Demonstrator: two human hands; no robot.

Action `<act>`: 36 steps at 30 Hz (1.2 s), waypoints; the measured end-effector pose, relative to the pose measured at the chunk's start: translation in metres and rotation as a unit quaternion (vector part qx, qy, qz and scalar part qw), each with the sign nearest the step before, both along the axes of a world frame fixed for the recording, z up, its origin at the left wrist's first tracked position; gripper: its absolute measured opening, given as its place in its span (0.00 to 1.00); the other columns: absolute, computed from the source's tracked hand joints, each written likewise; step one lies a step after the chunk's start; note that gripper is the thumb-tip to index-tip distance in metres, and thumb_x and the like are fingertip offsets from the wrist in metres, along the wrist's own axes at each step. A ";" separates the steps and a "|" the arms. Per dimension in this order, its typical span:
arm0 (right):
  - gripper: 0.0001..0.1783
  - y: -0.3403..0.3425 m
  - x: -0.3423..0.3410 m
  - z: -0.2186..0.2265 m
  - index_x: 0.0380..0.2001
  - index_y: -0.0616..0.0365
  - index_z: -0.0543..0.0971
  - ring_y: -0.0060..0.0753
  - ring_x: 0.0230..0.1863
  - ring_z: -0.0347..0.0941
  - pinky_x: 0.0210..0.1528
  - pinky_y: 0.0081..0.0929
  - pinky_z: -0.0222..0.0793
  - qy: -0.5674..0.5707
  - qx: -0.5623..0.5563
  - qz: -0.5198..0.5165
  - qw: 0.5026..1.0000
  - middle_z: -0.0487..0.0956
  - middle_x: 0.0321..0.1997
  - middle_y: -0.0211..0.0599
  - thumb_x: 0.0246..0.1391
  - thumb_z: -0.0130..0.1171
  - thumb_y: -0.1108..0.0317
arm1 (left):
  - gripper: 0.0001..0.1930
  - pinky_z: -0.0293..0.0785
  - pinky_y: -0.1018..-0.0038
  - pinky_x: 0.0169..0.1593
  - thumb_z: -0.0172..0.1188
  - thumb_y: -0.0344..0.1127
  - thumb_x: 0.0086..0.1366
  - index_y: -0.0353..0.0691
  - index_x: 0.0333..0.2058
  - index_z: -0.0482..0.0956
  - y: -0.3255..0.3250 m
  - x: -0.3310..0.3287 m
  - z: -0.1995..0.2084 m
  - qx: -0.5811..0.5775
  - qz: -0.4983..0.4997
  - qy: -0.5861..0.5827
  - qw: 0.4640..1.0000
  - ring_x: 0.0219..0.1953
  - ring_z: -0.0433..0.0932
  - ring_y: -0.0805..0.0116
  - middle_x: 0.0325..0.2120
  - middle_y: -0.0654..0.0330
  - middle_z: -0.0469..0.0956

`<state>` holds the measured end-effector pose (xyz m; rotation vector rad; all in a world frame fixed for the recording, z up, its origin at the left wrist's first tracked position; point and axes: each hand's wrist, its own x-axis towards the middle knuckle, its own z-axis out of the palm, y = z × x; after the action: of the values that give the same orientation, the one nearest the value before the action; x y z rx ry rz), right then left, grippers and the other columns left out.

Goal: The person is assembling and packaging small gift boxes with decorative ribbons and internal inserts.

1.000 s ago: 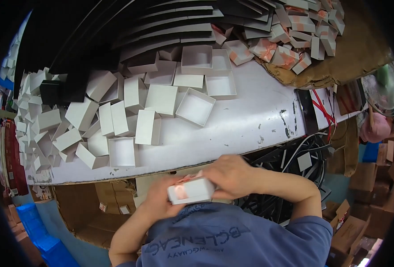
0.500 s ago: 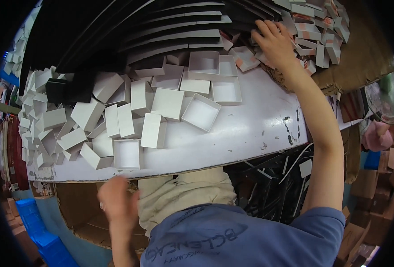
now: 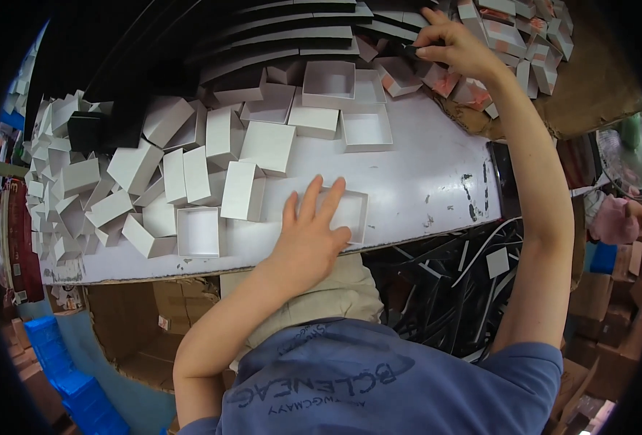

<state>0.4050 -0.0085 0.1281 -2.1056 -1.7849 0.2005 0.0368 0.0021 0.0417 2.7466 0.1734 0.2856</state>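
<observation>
Scuffed table [image 3: 415,174], blue floor [image 3: 129,395]; left fingers [image 3: 310,201] splayed, right fingers [image 3: 434,53] pinching black piece [image 3: 410,51].

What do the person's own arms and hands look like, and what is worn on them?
The left hand and right hand are both bare, without gloves; no watch or bracelet shows. The forearms are uncovered. The blue-grey fabric shirt has short, plain sleeves ending above the elbows, and dark lettering across its body.
</observation>
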 end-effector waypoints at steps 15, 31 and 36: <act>0.12 -0.079 -0.184 -0.067 0.26 0.53 0.79 0.24 0.27 0.65 0.24 0.23 0.57 -0.100 0.233 0.247 0.935 0.71 0.27 0.24 0.30 0.59 0.69 | 0.46 0.61 0.61 0.54 0.69 0.31 0.39 0.28 0.57 0.51 0.007 -0.004 -0.028 -0.177 0.112 -0.138 0.968 0.51 0.62 0.45 0.50 0.41 0.61; 0.07 -0.039 -0.064 -0.107 0.29 0.59 0.75 0.42 0.37 0.72 0.39 0.29 0.67 -0.197 0.173 -0.014 0.965 0.73 0.38 0.40 0.44 0.58 0.72 | 0.13 0.55 0.54 0.55 0.63 0.39 0.50 0.53 0.37 0.79 0.018 -0.029 -0.015 -0.109 0.004 -0.058 0.992 0.57 0.55 0.48 0.53 0.63 0.65; 0.09 -0.081 -0.140 -0.067 0.37 0.58 0.71 0.23 0.32 0.71 0.29 0.17 0.64 0.426 0.361 -0.130 0.819 0.73 0.33 0.32 0.52 0.53 0.68 | 0.29 0.60 0.57 0.53 0.67 0.37 0.46 0.48 0.49 0.69 0.021 -0.033 -0.031 -0.085 -0.010 -0.074 0.994 0.57 0.55 0.46 0.55 0.56 0.62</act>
<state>0.2648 -0.0899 0.0615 -1.3293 -0.8203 0.2750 0.0039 0.0227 0.0105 2.5449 0.1237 0.4446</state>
